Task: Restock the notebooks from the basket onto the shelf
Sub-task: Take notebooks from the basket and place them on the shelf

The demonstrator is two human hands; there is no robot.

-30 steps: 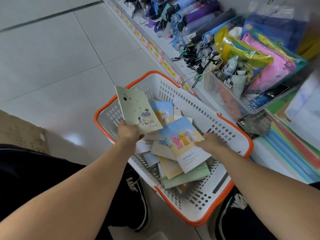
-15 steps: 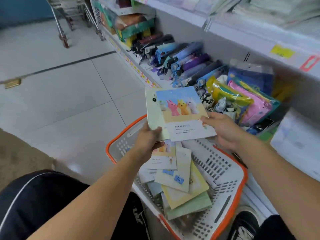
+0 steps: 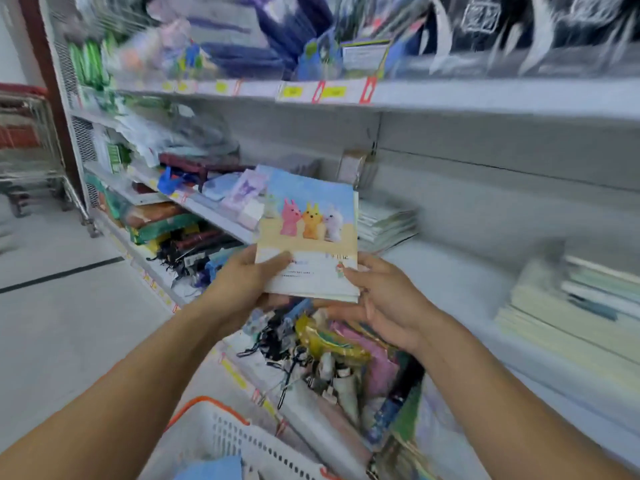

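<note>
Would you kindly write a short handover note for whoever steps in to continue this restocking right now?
Left hand: grips the lower left of the held notebooks, thumb on the cover.
Right hand: supports their lower right edge from beneath, fingers curled round it.
The top cover shows cartoon animals; the bundle is raised in front of the shelf, not yet set down.
Notebook stacks already lie on that shelf, behind the bundle.
The basket is low in view, its contents mostly out of sight.
Left: place this bundle, then go back to the basket.
</note>
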